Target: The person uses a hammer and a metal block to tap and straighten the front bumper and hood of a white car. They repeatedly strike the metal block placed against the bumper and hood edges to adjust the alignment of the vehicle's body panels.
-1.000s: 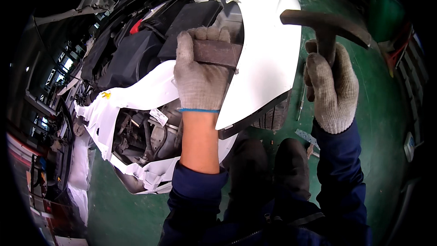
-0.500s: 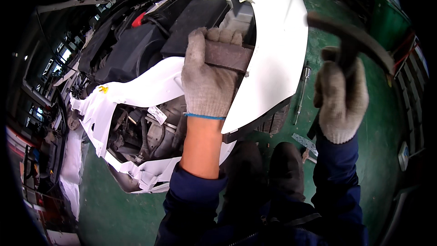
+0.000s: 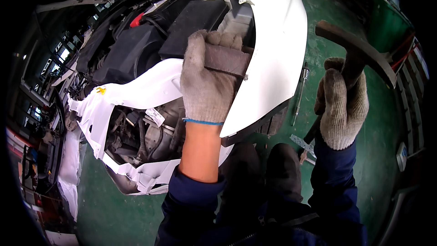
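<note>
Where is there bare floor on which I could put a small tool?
Green floor looks bare below the white front frame, left of the left sleeve, and right of the right sleeve. Crowded: the engine bay around the left hand and dark block; also beside the tire, where a long thin tool lies.

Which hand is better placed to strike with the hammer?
Probably the right hand: it grips the hammer, apart from the white panel, while the left hand holds a brown block.
</note>
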{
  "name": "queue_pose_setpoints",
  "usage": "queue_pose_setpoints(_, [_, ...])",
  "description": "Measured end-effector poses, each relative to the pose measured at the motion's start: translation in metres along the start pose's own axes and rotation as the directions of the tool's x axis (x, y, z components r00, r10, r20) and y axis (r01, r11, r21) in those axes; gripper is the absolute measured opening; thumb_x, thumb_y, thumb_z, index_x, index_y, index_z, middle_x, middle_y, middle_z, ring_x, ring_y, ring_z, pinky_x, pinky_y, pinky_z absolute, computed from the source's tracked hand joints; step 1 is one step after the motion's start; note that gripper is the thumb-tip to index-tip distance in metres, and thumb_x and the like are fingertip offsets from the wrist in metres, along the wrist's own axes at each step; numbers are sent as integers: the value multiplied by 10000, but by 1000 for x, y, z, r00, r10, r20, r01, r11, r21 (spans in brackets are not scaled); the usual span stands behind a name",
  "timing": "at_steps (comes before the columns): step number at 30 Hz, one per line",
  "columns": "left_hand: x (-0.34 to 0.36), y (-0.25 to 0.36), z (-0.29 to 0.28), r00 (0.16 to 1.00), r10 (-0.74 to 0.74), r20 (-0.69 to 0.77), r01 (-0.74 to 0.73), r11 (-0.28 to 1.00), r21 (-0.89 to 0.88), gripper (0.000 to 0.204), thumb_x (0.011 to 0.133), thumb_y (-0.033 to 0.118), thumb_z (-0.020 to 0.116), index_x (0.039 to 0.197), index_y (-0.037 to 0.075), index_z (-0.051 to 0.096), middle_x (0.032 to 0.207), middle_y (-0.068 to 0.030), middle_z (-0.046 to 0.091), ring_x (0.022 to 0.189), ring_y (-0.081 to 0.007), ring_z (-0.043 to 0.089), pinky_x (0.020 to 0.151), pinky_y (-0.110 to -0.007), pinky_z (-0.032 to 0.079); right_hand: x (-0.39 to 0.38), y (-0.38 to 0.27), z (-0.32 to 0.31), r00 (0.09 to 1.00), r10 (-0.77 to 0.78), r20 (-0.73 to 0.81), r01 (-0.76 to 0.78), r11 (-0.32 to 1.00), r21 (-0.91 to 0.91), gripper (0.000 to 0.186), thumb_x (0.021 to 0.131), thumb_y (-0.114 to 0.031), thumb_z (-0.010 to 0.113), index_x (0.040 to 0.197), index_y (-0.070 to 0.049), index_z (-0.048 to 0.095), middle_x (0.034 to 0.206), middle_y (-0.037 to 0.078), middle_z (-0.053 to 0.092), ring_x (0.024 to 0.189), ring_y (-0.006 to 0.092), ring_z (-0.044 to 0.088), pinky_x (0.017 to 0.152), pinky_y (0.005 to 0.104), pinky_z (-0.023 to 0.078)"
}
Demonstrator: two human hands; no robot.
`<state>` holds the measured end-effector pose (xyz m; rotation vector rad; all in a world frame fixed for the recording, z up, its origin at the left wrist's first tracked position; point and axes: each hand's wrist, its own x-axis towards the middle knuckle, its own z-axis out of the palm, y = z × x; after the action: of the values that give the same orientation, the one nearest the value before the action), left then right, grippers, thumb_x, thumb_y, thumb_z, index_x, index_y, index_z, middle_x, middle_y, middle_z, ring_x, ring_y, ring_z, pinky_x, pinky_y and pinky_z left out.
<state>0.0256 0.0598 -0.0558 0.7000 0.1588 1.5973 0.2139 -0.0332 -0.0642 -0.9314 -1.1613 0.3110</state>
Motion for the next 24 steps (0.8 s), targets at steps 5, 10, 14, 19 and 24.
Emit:
queue_pose_setpoints(5, [4, 1, -1, 999, -10, 54, 8, 999, 44, 248, 1045, 247, 596, 1108, 11, 561, 1053, -115, 595, 1052, -290, 630, 1090, -538, 500, 7, 39, 13, 923, -87, 374, 210, 930, -303, 318, 983, -210, 674, 1195, 4, 571, 777, 220, 668, 704, 347, 720, 631, 404, 553])
queue_pose_setpoints(10, [3, 0, -5, 1000, -19, -4, 19, 999, -45, 228, 1041, 218, 592, 1130, 11, 555, 1057, -108, 595, 1092, -291, 630, 1075, -531, 509, 16, 12, 6, 960, 174, 220, -154, 983, -104, 155, 1018, -116, 638, 1077, 25, 616, 801, 37, 656, 695, 85, 590, 659, 250, 501])
queue_pose_setpoints(14, [1, -1, 4, 999, -44, -13, 43, 998, -42, 279, 1039, 226, 594, 1190, -5, 554, 1042, -100, 601, 1004, -233, 632, 1002, -424, 528, 25, 25, 22, 977, 67, 202, -48, 994, -101, 135, 1005, -113, 647, 1076, -4, 612, 804, 87, 696, 689, 122, 649, 636, 291, 512])
queue_pose_setpoints(19, [-4, 0, 3, 997, -30, -64, 27, 999, -40, 282, 1038, 217, 596, 1206, -7, 559, 1049, -117, 619, 993, -236, 648, 972, -412, 549, 37, 16, 18, 976, 51, 214, -29, 994, -104, 150, 1015, -129, 641, 1071, 5, 608, 790, 29, 647, 663, 90, 587, 604, 273, 500])
queue_pose_setpoints(24, [-2, 1, 8, 998, -22, -52, 21, 1000, -2, 290, 1035, 211, 602, 1210, -15, 557, 1019, -118, 632, 931, -231, 658, 893, -401, 581, 44, 30, 38, 955, 1, 298, 77, 965, -251, 159, 1049, -186, 606, 1100, -35, 616, 715, -27, 530, 561, 40, 467, 507, 209, 373])
